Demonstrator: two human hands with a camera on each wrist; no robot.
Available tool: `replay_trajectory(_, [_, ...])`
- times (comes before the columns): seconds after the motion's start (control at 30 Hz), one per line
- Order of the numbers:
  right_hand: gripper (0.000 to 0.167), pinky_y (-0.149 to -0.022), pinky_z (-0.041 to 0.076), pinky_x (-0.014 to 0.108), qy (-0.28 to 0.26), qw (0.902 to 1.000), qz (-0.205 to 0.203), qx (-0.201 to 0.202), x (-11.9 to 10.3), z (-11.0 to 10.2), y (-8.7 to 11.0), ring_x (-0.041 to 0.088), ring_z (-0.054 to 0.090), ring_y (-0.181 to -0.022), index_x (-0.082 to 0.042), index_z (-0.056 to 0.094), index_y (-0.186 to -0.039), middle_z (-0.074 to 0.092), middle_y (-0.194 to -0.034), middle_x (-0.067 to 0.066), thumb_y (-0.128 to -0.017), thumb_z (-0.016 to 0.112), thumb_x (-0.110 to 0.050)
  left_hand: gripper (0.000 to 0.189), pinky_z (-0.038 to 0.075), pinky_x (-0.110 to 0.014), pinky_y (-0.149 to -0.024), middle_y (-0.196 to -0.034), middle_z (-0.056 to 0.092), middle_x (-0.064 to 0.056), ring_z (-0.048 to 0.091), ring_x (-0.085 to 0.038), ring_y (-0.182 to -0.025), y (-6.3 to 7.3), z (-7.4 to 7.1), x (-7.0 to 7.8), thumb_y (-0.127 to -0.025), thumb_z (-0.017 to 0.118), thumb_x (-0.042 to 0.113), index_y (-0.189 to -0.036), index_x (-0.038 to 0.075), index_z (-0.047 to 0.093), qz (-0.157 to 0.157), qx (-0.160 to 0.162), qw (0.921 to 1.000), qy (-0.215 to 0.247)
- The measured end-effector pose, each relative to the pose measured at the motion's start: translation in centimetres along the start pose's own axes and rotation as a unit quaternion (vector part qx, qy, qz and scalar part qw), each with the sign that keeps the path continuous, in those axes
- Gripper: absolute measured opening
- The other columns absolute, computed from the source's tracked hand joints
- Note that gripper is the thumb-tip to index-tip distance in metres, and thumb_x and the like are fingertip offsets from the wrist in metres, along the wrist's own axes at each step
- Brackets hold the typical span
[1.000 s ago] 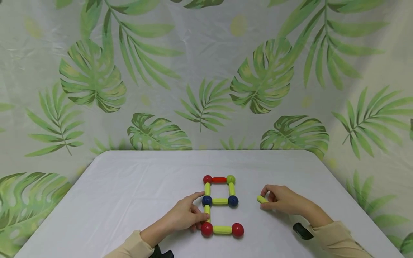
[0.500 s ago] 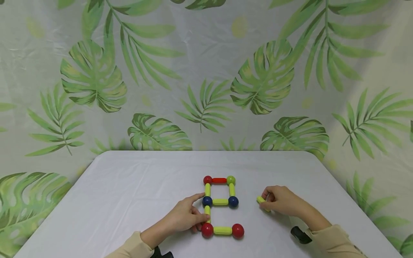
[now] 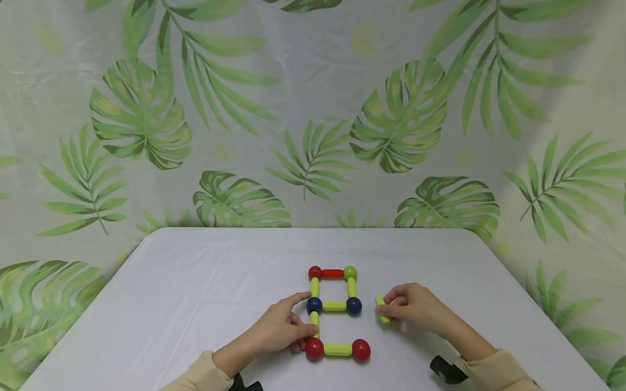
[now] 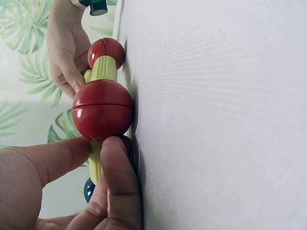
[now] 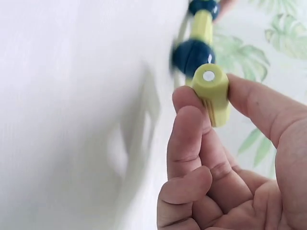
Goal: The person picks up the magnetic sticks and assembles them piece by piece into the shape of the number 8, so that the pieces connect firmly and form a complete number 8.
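My left hand (image 3: 280, 327) grips the lower-left yellow-green rod (image 4: 96, 165) of a magnetic ball-and-rod frame, its thumb and fingers right at the lower-left red ball (image 4: 102, 110). A blue ball (image 3: 314, 305) joins that rod at its far end. To the right of the frame, my right hand (image 3: 414, 307) pinches a loose yellow-green rod (image 3: 383, 311) between thumb and fingers. A pale round disc shows in this rod's end in the right wrist view. The right blue ball (image 3: 354, 306) and the lower-right red ball (image 3: 361, 350) stand nearest to it.
The upper square has a red ball (image 3: 315, 272), a red rod (image 3: 332, 273) and a green ball (image 3: 349, 272) along its far side. Everything lies on a white-covered table (image 3: 220, 271). Behind it hangs a leaf-patterned cloth (image 3: 313, 108).
My right hand has moved left toward the frame with the loose rod, which has turned to point more away from me. The left hand and the frame have stayed put.
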State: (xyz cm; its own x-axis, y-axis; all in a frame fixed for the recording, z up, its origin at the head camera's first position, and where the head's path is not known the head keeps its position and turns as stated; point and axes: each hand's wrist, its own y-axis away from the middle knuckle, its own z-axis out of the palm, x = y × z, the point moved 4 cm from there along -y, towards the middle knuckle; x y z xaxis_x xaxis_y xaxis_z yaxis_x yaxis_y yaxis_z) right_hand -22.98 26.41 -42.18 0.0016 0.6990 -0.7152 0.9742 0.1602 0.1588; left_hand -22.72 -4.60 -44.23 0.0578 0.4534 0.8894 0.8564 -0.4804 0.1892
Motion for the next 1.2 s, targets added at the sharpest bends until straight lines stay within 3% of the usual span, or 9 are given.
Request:
replay_trajectory(0.57, [0.031, -0.067, 0.056, 0.028, -0.089, 0.9941, 0.037, -0.05, -1.2, 3.8, 0.3, 0.014, 0.066, -0.071, -0.004, 0.07, -0.097, 0.073, -0.074, -0.001, -0.095, 0.083, -0.032, 0.083, 0.057, -0.029, -0.06, -0.071, 0.073, -0.002, 0.066, -0.014, -0.057, -0.3, -0.1, -0.4, -0.096, 0.083, 0.023, -0.165, 0.012, 0.038, 0.001, -0.003, 0.9999, 0.012])
replay_trajectory(1.2, [0.028, -0.067, 0.055, 0.029, -0.076, 0.9952, 0.04, -0.047, -1.8, 5.0, 0.5, 0.013, 0.063, -0.07, -0.006, 0.071, -0.095, 0.073, -0.073, -0.001, -0.095, 0.083, -0.032, 0.082, 0.057, -0.029, -0.06, -0.071, 0.073, -0.002, 0.066, -0.013, -0.057, -0.1, 0.0, -0.3, -0.096, 0.083, 0.022, -0.164, 0.011, 0.038, 0.006, -0.003, 0.9999, 0.014])
